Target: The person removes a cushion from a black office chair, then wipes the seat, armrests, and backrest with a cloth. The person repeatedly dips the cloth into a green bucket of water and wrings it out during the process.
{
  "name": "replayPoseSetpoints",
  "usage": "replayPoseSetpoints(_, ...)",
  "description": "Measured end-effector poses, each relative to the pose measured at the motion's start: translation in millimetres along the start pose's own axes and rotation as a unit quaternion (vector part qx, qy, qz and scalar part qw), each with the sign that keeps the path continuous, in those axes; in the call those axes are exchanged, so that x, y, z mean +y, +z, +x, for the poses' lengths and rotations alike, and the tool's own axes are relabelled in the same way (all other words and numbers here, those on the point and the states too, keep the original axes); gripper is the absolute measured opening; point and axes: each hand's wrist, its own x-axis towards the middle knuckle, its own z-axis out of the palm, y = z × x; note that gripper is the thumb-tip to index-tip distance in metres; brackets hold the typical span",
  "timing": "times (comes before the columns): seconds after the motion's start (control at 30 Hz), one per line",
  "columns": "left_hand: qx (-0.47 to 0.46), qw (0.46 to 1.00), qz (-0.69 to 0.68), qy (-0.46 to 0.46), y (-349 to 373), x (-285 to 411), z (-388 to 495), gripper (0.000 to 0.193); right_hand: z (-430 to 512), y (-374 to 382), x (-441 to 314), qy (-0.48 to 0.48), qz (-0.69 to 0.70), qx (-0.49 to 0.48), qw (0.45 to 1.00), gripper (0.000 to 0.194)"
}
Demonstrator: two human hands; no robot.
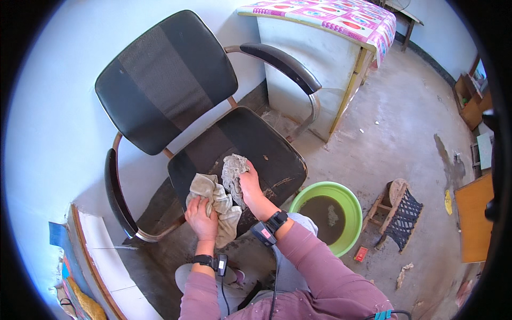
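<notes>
A black armchair with a worn padded seat stands before me against the wall. On the seat's front left part lies a crumpled beige cloth, gripped at its left side by my left hand. My right hand is closed around a second, greyish wrung cloth, pressed on the middle of the seat. The two cloths touch or nearly touch each other. Cracks and scuffs mark the seat's front right corner. Each wrist wears a black strap with a small box and a cable.
A green basin of murky water stands right of the seat. Beyond it are a low wooden stool with black webbing and a small red box. A table with a pink patterned cloth stands behind the right armrest. A white-tiled ledge is at left.
</notes>
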Motion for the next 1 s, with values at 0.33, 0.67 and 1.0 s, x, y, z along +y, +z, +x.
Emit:
replayPoseSetpoints(0.33,0.017,1.0,-0.01,-0.007,1.0,-3.4,-1.8,0.037,-5.0,-35.0,-88.8,-0.298,-0.126,-0.055,0.945,0.034)
replayPoseSetpoints(0.67,0.035,0.999,-0.031,-0.007,-3.3,-3.0,-1.1,0.038,31.0,-78.1,-244.8,-0.461,-0.339,0.12,0.811,0.045)
replayPoseSetpoints(1.0,0.006,0.998,-0.048,-0.03,1.2,-9.8,-4.0,0.04,54.4,-88.9,-315.9,-0.09,-0.36,-0.064,0.926,0.033)
